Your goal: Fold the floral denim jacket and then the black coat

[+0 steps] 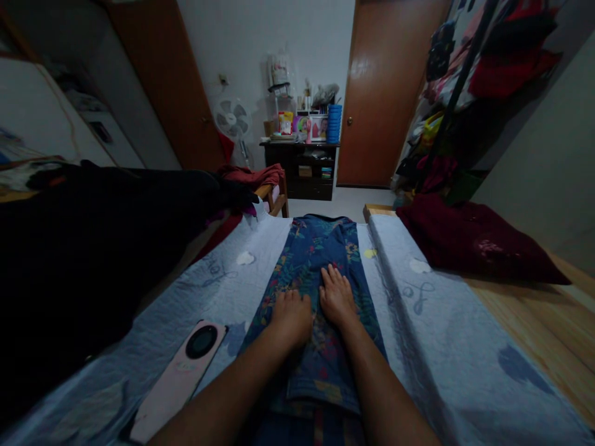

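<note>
- Blue garment with red, yellow and green leaf-and-flower print lies lengthwise on a bed, directly in front of the person, folded into a long, narrow shape, its neckline at the far end.
- Under it spreads a pale grey-blue sheet marked with looping letters and small cloud-like shapes.
- Right hand: palm down on the middle of the garment, fingers extended and slightly apart, gripping nothing.
- Left hand: just beside the right one, resting on the same garment with bent fingers; the fingertips are hard to make out in the dim light, so I cannot tell whether they pinch the fabric.
- Left of the left forearm, a pink phone lies with its round black camera panel facing up.
- Black cloth is heaped along the left side.
- Dark red fabric rests at the right, partly over bare wood.
- Beyond the bed stand a white fan, a dark cabinet and a closed brown door.
</note>
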{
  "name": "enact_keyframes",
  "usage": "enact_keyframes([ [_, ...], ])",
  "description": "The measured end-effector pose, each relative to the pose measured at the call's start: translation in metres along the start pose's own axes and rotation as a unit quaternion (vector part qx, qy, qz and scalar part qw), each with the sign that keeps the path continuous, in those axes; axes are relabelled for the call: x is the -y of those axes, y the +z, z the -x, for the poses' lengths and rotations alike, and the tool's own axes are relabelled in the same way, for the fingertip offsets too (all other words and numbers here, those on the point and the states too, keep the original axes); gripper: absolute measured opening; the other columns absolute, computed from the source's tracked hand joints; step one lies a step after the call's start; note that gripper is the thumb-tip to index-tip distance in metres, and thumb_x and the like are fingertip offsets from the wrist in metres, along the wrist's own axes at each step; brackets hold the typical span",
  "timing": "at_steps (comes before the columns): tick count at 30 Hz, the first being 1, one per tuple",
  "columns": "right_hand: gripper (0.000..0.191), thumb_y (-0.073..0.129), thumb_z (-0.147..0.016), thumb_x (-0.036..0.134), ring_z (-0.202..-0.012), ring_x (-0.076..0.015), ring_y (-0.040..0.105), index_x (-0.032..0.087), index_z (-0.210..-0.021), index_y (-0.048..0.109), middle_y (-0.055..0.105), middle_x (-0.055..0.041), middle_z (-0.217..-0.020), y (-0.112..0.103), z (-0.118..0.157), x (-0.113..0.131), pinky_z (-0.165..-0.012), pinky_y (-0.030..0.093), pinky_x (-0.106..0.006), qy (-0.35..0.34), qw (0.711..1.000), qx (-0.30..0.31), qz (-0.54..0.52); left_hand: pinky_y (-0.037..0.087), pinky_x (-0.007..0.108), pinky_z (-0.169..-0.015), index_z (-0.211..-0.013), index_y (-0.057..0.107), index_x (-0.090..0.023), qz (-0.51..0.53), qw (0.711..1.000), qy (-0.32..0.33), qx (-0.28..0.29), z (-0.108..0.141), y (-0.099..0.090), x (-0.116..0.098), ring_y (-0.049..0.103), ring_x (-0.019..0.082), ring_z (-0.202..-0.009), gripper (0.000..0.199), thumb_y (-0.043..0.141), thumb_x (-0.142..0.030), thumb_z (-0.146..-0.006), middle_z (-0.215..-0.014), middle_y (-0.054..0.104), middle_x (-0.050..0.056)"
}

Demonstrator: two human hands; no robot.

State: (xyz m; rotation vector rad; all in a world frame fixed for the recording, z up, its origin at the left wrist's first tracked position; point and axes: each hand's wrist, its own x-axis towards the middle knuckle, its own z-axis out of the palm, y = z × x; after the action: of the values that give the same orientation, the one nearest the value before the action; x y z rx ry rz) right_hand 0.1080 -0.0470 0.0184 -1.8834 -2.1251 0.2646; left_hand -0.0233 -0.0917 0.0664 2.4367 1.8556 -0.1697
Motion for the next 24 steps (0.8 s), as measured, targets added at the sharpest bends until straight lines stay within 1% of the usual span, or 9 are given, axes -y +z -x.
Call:
enact_keyframes([
  [1,0.055,0.039,-0.093,0.026,-0.143,-0.023,0.025,0.017,-0.147,0.035,0.026,-0.0087,-0.156,0.0,0.0,0.0,-0.114,0.018,-0.04,0.0,1.0,0.0,0.0,0.04,0.048,-0.101,-0.115,0.064,-0.012,0.001,1.0,0.015,-0.022,-0.007,-0.006,0.002,0.053,0.033,-0.122,0.037,0.046,-0.032,-0.088,-0.127,0.061,0.02],
  [2,0.055,0.039,-0.093,0.026,-0.143,-0.023,0.025,0.017,-0.147,0.035,0.026,-0.0087,-0.156,0.0,0.0,0.0,-0.114,0.018,-0.04,-0.001,1.0,0.0,-0.002,0.041,0.046,-0.101,-0.114,0.064,-0.012,0.007,0.998,0.03,-0.052,-0.016,-0.01,0.003,0.054,0.031,-0.121,0.036,0.042,-0.025,-0.089,-0.123,0.063,0.019],
  [4,0.056,0.039,-0.092,0.026,-0.143,-0.0227,0.024,0.017,-0.147,0.035,0.026,-0.0087,-0.156,-0.001,0.001,0.0,-0.114,0.018,-0.04,-0.003,1.0,-0.002,-0.007,0.037,0.042,-0.106,-0.126,0.056,-0.009,0.025,0.991,0.063,-0.115,-0.035,-0.01,0.005,0.047,0.028,-0.129,0.042,0.039,-0.018,-0.089,-0.133,0.057,0.017],
  [5,0.056,0.039,-0.092,0.026,-0.143,-0.0226,0.024,0.017,-0.147,0.034,0.026,-0.0087,-0.156,-0.001,0.001,0.0,-0.114,0.018,-0.04,-0.005,1.0,-0.001,-0.011,0.033,0.04,-0.11,-0.132,0.051,-0.008,0.036,0.988,0.077,-0.132,-0.046,-0.006,0.006,0.042,0.026,-0.133,0.045,0.038,-0.017,-0.089,-0.139,0.052,0.016],
  [7,0.056,0.038,-0.092,0.025,-0.143,-0.0221,0.023,0.017,-0.147,0.034,0.026,-0.0086,-0.156,-0.002,0.001,0.0,-0.114,0.018,-0.041,-0.008,1.0,0.002,-0.014,0.028,0.036,-0.114,-0.139,0.044,-0.009,0.058,0.985,0.096,-0.133,-0.065,0.007,0.009,0.036,0.022,-0.138,0.049,0.037,-0.017,-0.091,-0.146,0.045,0.013],
  [10,0.057,0.038,-0.092,0.024,-0.143,-0.0215,0.023,0.017,-0.147,0.034,0.026,-0.0087,-0.156,-0.001,0.0,-0.001,-0.114,0.018,-0.04,-0.006,1.0,0.002,-0.01,0.026,0.035,-0.115,-0.143,0.039,-0.01,0.078,0.985,0.095,-0.119,-0.083,0.031,0.017,0.032,0.02,-0.14,0.051,0.034,-0.017,-0.092,-0.151,0.039,0.011],
  [12,0.057,0.039,-0.092,0.025,-0.143,-0.0217,0.023,0.018,-0.148,0.034,0.026,-0.0082,-0.156,0.0,-0.001,-0.001,-0.115,0.018,-0.04,-0.005,1.0,-0.002,-0.008,0.027,0.037,-0.115,-0.144,0.037,-0.011,0.084,0.985,0.084,-0.126,-0.088,0.041,0.021,0.029,0.021,-0.142,0.051,0.033,-0.021,-0.094,-0.153,0.035,0.01],
  [14,0.056,0.038,-0.092,0.026,-0.143,-0.0221,0.024,0.018,-0.147,0.034,0.026,-0.0077,-0.156,0.002,-0.001,-0.001,-0.115,0.018,-0.04,-0.004,1.0,-0.003,-0.006,0.028,0.039,-0.115,-0.145,0.036,-0.013,0.082,0.985,0.072,-0.132,-0.089,0.046,0.024,0.027,0.022,-0.143,0.051,0.033,-0.028,-0.096,-0.154,0.034,0.009],
  [24,0.056,0.039,-0.092,0.026,-0.143,-0.0214,0.024,0.019,-0.147,0.034,0.025,-0.007,-0.157,0.002,-0.002,-0.001,-0.114,0.019,-0.04,-0.001,1.0,0.006,0.001,0.027,0.042,-0.114,-0.147,0.032,-0.018,0.066,0.988,0.035,-0.135,-0.089,0.047,0.025,0.025,0.023,-0.143,0.058,0.03,-0.046,-0.097,-0.155,0.031,0.008],
])
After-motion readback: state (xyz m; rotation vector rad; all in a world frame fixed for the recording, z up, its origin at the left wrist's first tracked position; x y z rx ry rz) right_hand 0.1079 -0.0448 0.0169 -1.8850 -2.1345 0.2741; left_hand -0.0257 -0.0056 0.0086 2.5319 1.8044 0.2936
